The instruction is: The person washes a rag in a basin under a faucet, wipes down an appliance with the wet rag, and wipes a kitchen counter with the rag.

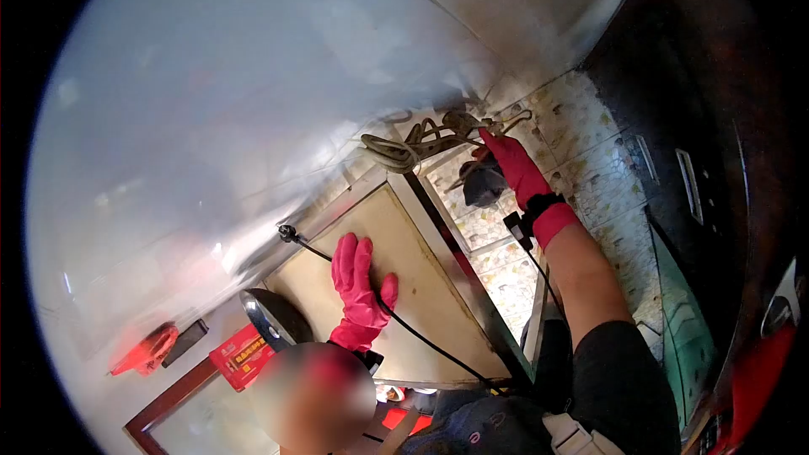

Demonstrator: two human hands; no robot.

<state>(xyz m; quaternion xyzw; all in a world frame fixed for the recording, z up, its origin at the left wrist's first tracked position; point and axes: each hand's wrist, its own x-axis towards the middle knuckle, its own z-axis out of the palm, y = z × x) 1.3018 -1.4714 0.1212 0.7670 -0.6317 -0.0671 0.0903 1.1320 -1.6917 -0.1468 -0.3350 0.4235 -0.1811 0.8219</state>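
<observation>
1. Cord handling looks like the step in hand: our pale coiled cord [389, 152] lies by the corner of the metal-framed panel [425, 265].
2. Our right hand [512, 168] is at the tangle's other end, fingers pointing into it; we can't tell if they grip. A dark bundle [484, 188] sits just beside.
3. Our left hand [362, 282] is loosely spread over the panel, thumb well apart; black cable [438, 350] passes behind it, no firm hold showing.
4. Next, we judge, calls for a sure pinch, clear of snags.

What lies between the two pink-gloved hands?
In the head view: part of the beige board, its metal edge and a dark item I can't identify, between left hand and right hand.
</observation>
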